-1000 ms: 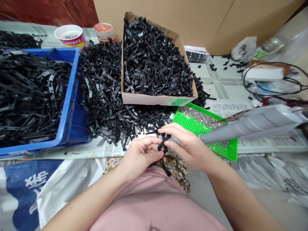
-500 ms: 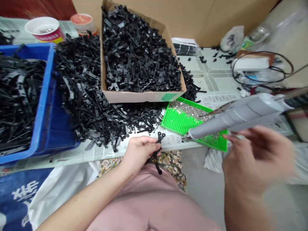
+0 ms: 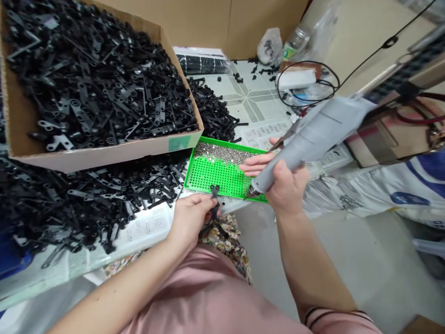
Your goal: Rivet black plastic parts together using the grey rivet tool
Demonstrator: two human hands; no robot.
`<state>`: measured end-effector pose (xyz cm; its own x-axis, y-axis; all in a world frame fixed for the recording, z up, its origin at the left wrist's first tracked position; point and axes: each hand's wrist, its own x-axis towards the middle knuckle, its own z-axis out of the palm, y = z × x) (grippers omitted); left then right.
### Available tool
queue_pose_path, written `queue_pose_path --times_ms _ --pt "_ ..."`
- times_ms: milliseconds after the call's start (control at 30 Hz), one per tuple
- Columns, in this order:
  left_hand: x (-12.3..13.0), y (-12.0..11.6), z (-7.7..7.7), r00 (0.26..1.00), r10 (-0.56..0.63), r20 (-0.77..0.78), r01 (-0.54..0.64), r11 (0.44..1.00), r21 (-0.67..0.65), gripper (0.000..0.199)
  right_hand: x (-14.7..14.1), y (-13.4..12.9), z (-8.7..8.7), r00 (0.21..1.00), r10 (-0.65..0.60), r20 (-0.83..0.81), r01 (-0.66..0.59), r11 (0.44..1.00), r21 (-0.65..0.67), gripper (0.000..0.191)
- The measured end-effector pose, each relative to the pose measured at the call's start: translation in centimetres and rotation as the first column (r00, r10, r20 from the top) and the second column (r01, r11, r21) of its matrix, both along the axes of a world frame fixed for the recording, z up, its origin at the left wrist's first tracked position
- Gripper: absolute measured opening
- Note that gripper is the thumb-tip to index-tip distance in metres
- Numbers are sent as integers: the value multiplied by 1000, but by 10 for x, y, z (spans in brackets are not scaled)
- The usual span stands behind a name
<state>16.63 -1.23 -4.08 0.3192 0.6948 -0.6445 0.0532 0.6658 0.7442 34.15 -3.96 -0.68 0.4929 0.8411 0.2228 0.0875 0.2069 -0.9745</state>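
My left hand (image 3: 196, 215) pinches a black plastic part (image 3: 214, 204) in front of the green tray's near edge. Around the lower barrel of a grey electric screwdriver (image 3: 302, 144) is my right hand (image 3: 287, 183), its thumb on the near side and several fingers stretched out beyond the barrel. The screwdriver's tip points down to the left, over the tray's near right corner. Small metal screws lie along the far side and right end of the green perforated tray (image 3: 208, 178).
A cardboard box (image 3: 114, 155) full of black parts stands at the left, with loose parts (image 3: 139, 185) heaped around it. A blue crate (image 3: 12, 250) shows at the left edge. Behind the screwdriver lie a coiled black cable (image 3: 337, 76) and plastic bags.
My right hand has moved left and taken hold of the screwdriver, which it was below before. The view has shifted right. My left hand still grips the black part.
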Motion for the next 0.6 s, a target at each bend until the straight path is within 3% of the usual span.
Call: queue_pose_path --times_ms 67,267,467,600 --pt "4 0 0 1000 -31 5 31 999 13 18 1 2 -4 999 14 -38 -13 1000 8 49" --pt "13 -1 2 994 -105 6 105 994 18 17 7 4 -9 972 -231 50 231 973 -3 47" --pt "15 -1 2 996 -81 -19 81 997 2 16 8 4 -34 972 -219 88 224 973 -48 55" --pt "15 0 3 997 -77 -31 77 997 -1 15 8 4 -36 976 -211 57 211 977 3 47"
